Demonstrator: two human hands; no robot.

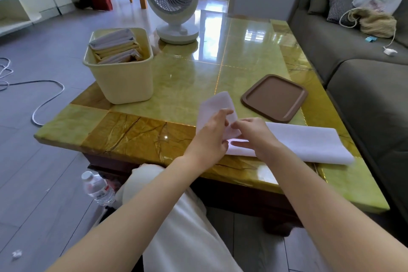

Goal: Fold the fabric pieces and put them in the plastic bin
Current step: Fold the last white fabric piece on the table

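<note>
Head view. Pinching the lifted end of the white cloth (309, 141) with the left hand (212, 137), thumb and fingers curled on it, raised off the table (141, 137). Gripping the same cloth at its fold with the right hand (254, 137), fingers bent, close beside the left. Lying flat from under the right hand out to that hand's right, along the table's near edge. Beyond and well left of the left hand: a plastic bin (123, 81), packed with folded pieces (114, 46) on edge. Just beyond the right hand: a brown lid (273, 97), flat. Far beyond both hands: a white fan (174, 2). Below the left forearm: a water bottle (97, 187).
</note>
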